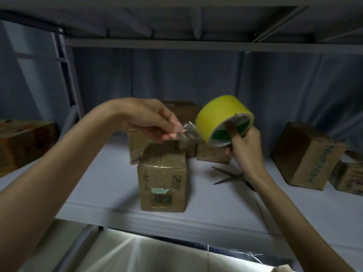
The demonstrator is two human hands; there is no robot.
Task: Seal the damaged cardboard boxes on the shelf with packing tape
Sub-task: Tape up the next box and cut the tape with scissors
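A small cardboard box point(162, 181) stands near the front of the white shelf point(102, 185), with old clear tape across its top. Above it my right hand point(244, 146) grips a yellow roll of packing tape point(222, 116), fingers through its core. My left hand point(157, 122) pinches the crinkled free end of the tape point(189, 132), drawn a short way off the roll and hanging just over the box's top.
Open scissors point(229, 176) lie on the shelf right of the box, under my right wrist. More cardboard boxes stand behind point(135, 144), at the right point(306, 156) and far left point(23, 142). A shelf board point(176, 22) runs overhead.
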